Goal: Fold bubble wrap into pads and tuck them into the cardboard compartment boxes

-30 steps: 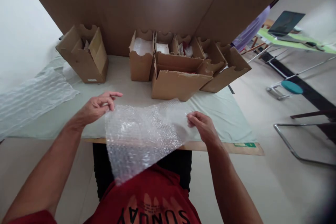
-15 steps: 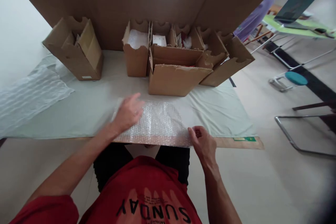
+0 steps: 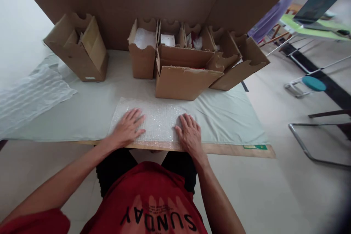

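A clear sheet of bubble wrap (image 3: 159,122) lies flat at the front edge of the cloth-covered table (image 3: 227,117). On its left part rests my left hand (image 3: 129,127), palm down with the fingers spread. My right hand (image 3: 189,133) lies flat on the right part, fingers stretched out and pointing away from me. Neither hand grips anything. Just behind the sheet stands a wide cardboard box (image 3: 188,84) with something red barely showing inside.
Behind it are several narrow cardboard boxes, one holding bubble wrap (image 3: 144,38), another a white box (image 3: 168,40). A tall cardboard box (image 3: 90,55) stands at left, beside crumpled white wrapping (image 3: 35,97). A laptop (image 3: 315,9) and blue stool (image 3: 314,83) are at right.
My left hand has come down flat onto the bubble wrap. My right hand has let go of the sheet's right edge and moved left onto it. The sheet now lies flatter.
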### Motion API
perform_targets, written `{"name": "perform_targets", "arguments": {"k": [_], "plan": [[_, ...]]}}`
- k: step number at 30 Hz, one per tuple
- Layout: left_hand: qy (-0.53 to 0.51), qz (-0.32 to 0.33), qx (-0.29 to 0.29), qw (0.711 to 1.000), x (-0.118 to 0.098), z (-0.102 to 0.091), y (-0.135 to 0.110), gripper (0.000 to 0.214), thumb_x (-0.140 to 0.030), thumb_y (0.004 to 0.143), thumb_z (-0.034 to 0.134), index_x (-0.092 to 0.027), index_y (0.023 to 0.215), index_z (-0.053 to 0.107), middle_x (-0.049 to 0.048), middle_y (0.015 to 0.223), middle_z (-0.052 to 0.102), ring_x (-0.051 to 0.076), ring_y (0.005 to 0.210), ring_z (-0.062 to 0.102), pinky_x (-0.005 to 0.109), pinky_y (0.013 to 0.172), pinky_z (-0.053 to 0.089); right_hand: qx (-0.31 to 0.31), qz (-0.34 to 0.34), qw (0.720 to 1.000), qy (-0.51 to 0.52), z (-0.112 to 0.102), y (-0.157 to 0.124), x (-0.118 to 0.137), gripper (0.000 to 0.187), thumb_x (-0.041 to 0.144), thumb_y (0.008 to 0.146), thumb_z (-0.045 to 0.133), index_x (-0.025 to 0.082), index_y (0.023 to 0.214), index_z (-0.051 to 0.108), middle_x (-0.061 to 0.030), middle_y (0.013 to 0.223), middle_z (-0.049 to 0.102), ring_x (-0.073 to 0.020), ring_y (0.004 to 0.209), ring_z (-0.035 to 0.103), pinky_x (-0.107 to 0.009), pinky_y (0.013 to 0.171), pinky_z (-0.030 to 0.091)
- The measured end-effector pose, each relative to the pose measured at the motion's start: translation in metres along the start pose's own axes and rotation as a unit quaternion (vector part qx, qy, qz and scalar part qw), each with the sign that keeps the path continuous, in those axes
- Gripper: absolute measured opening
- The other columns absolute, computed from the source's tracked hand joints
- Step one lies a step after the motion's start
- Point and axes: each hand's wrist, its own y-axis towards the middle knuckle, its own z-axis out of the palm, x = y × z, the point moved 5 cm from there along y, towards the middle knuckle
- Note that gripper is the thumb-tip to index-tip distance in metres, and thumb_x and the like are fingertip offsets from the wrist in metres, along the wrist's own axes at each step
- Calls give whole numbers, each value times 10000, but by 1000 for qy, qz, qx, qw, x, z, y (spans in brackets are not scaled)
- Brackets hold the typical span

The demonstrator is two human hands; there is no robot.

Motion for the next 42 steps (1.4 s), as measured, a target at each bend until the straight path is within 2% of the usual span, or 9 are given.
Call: {"name": "perform_targets", "arguments": {"k": [4, 7, 11, 15, 22, 29, 37, 39, 42], "plan": [[40, -117, -36, 992, 63, -29, -45, 506, -441, 999, 401, -203, 1400, 600, 164, 1563, 491, 385, 1493, 365, 605, 1193, 300, -27, 74, 996, -29, -26, -37, -56, 453, 427, 1031, 383, 199, 1357, 602, -155, 1486, 571, -327, 1406, 473, -511, 1095, 376], [45, -166, -87, 981, 81, -50, -56, 499, -438, 1008, 358, -168, 1312, 648, 168, 1495, 553, 390, 1456, 413, 590, 1174, 353, -55, 106, 993, -27, -39, -30, -73, 408, 400, 1012, 410, 190, 1262, 655, -169, 1425, 614, -342, 1343, 525, -515, 1034, 414], [25, -119, -113, 986, 53, -50, -29, 470, -441, 992, 414, -193, 1321, 640, 141, 1509, 546, 366, 1460, 414, 555, 1192, 347, -48, 39, 998, -2, -30, 20, -43, 427, 340, 989, 451, 194, 1361, 600, -164, 1492, 559, -329, 1373, 497, -500, 1054, 405], [32, -66, -35, 997, 21, -21, 3, 506, -422, 978, 459, -210, 1421, 579, 130, 1577, 483, 347, 1505, 360, 551, 1213, 294, 26, -46, 999, 1, -8, 45, -14, 439, 380, 1009, 451, 215, 1397, 574, -131, 1530, 533, -308, 1415, 459, -473, 1106, 373], [43, -37, 10, 998, 33, -10, -3, 589, -474, 995, 406, -191, 1503, 496, 151, 1638, 384, 337, 1541, 298, 546, 1235, 231, -13, 84, 995, -50, -37, 6, -100, 438, 399, 1022, 399, 186, 1347, 602, -169, 1477, 573, -339, 1309, 546, -493, 1019, 430], [81, -58, -4, 995, 33, -10, 9, 596, -478, 997, 342, -157, 1464, 524, 205, 1590, 438, 386, 1493, 365, 592, 1197, 271, -17, 131, 989, -66, -40, 31, -125, 464, 392, 1003, 440, 195, 1409, 551, -169, 1538, 507, -327, 1368, 479, -481, 1053, 406], [81, -76, -3, 994, 32, -7, 8, 572, -479, 987, 388, -184, 1460, 518, 172, 1598, 438, 355, 1505, 351, 562, 1216, 244, -43, 399, 899, -178, -101, -105, -254, 410, 363, 954, 439, 113, 1140, 705, -261, 1203, 671, -379, 1155, 582, -535, 927, 442], [72, -84, 0, 994, 30, -12, 7, 569, -464, 989, 399, -163, 1457, 519, 183, 1604, 425, 355, 1503, 353, 559, 1214, 254, -101, 398, 895, -175, -113, -117, -257, 429, 370, 923, 458, 108, 1158, 704, -269, 1250, 657, -393, 1162, 580, -558, 924, 441], [59, -91, -19, 994, 20, -19, 1, 570, -450, 985, 421, -142, 1451, 527, 189, 1595, 434, 362, 1502, 353, 556, 1212, 272, -128, 335, 933, -35, -105, -95, -216, 456, 416, 892, 471, 113, 1142, 704, -209, 1098, 722, -312, 950, 653, -469, 857, 489]]}}
